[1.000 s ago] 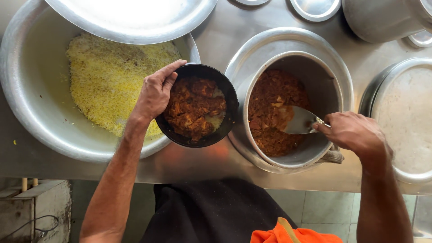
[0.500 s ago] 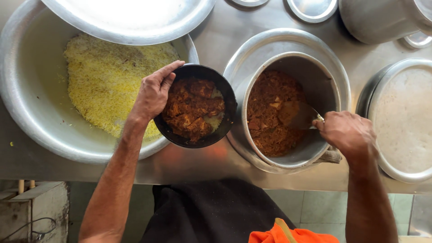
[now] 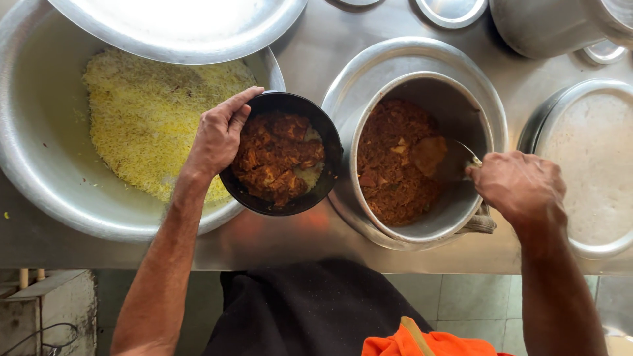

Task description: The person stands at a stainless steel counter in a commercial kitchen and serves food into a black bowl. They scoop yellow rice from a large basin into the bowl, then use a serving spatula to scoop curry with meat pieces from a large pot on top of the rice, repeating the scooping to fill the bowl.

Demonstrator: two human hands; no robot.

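My left hand (image 3: 216,137) grips the left rim of a black round bowl (image 3: 315,125) filled with brown meat curry over a little rice. The bowl hangs between a big rice pan and a steel pot. My right hand (image 3: 517,188) holds a metal serving spoon (image 3: 447,158) whose bowl is dipped into the brown curry inside the steel pot (image 3: 422,227). The spoon's handle is hidden under my fingers. A folded cloth peeks out beneath my right hand at the pot's rim.
A wide steel pan (image 3: 39,191) of yellow rice sits at the left, a steel lid (image 3: 178,33) resting across its top. A steel basin (image 3: 593,247) with a pale lid stands at the right. More steel vessels and lids line the counter's far edge.
My right hand turned the spoon and pushed it deeper into the pot's curry. The black bowl and my left hand stayed in place.
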